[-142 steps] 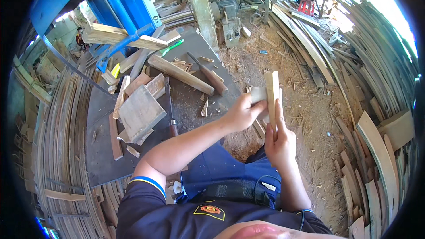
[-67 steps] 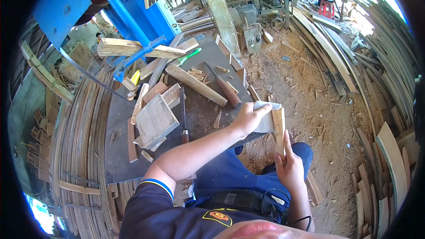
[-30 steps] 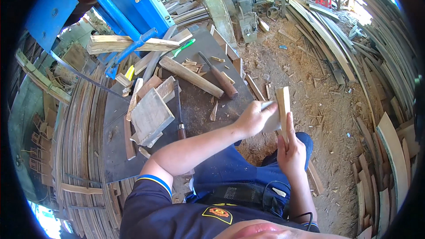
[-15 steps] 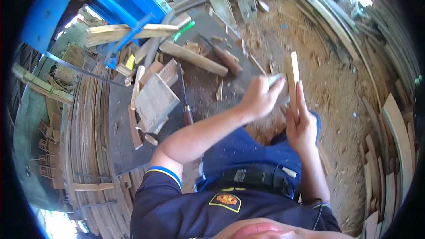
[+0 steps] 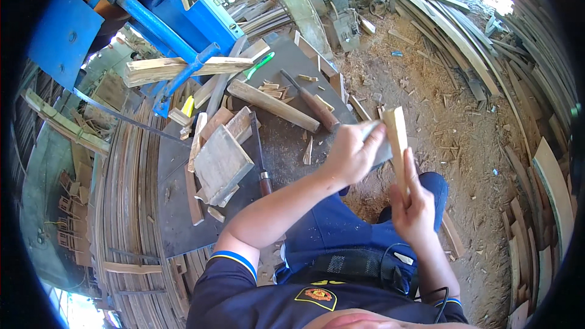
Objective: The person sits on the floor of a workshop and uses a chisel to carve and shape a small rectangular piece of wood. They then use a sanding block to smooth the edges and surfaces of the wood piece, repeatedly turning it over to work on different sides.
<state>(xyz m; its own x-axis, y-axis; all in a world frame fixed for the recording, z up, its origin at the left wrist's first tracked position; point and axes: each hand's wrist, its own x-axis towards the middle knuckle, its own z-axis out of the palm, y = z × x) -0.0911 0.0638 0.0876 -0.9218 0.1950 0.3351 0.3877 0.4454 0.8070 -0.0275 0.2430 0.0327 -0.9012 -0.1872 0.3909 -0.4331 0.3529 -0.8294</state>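
Note:
My right hand (image 5: 415, 207) is wrapped around the lower part of a slim wooden strip (image 5: 397, 137), which stands nearly upright with its pale end up. My left hand (image 5: 354, 155) is closed on a flat pale-grey piece (image 5: 382, 153) that looks like a folded sheet; its exact kind I cannot make out. Its thumb and the grey piece meet the strip's left side near the upper end. Left of my left forearm, a chisel (image 5: 263, 170) with a brown handle lies on the dark table (image 5: 286, 161). A second wooden-handled tool (image 5: 315, 106) lies farther off.
Stacked board offcuts (image 5: 222, 161), a thick wooden bar (image 5: 274, 106) and a green-handled tool (image 5: 259, 66) lie on the table. A blue machine (image 5: 183, 18) stands behind at left. Long planks (image 5: 451, 36) line the right side, and wood chips (image 5: 451, 128) litter the dirt floor.
My left hand and the grey piece have come up against the wooden strip. The strip's upper end has dropped lower in view. The whole view has also shifted slightly.

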